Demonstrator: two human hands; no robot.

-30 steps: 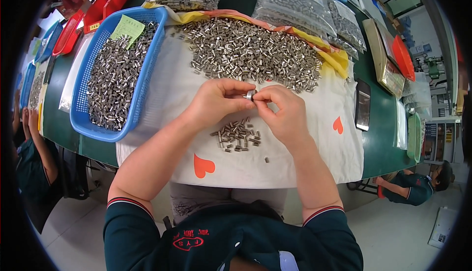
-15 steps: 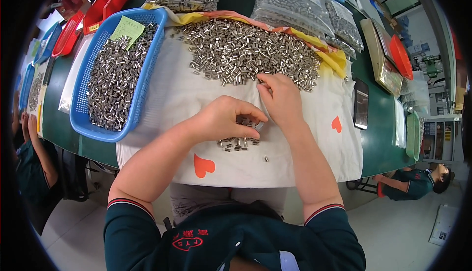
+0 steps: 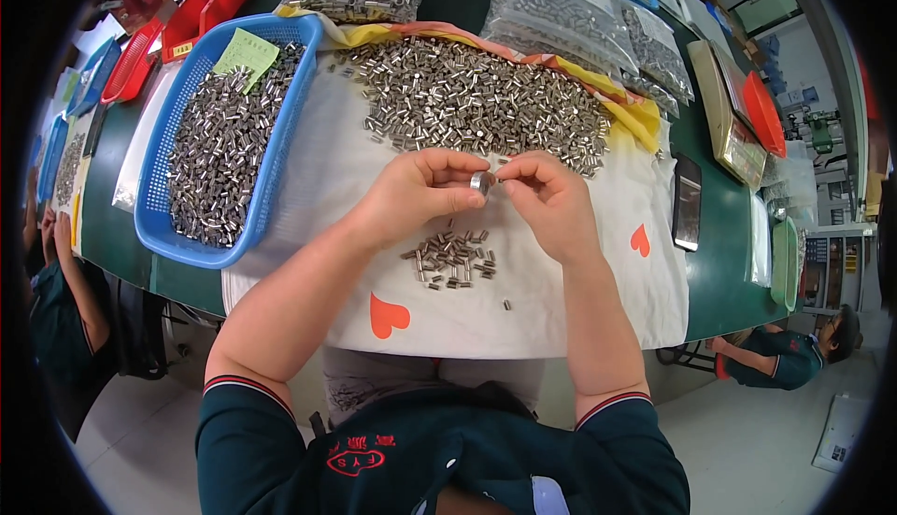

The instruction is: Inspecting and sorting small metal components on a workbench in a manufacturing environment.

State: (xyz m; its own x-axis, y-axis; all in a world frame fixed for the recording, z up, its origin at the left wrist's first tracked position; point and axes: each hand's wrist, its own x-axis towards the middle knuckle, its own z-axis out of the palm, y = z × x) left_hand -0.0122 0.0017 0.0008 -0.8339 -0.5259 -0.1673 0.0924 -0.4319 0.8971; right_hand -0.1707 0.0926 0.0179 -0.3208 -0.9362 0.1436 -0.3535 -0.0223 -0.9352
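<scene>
My left hand [image 3: 418, 190] holds a short round metal piece [image 3: 481, 183] between thumb and fingers, its end face turned toward my right hand. My right hand [image 3: 547, 199] is closed in a pinch right beside that piece; what its fingertips hold is too small to make out. Beyond both hands spreads a big heap of small metal cylinders [image 3: 467, 94] on a white cloth [image 3: 322, 188]. Nearer me, below my hands, lies a small pile of similar cylinders [image 3: 455, 258]. A single cylinder [image 3: 507, 306] rests apart from it, to the right.
At left stands a blue basket [image 3: 297, 104] full of cylinders, with a green paper slip [image 3: 245, 57] on top. Bags of metal parts [image 3: 551, 15] line the back. A phone [image 3: 687, 202] lies at right on the green table [image 3: 724, 277]. Other people sit at both sides.
My left hand has moved up and away from the small pile, which is now uncovered. My right hand has drawn back from the heap's near edge, and both hands now meet at the round metal piece.
</scene>
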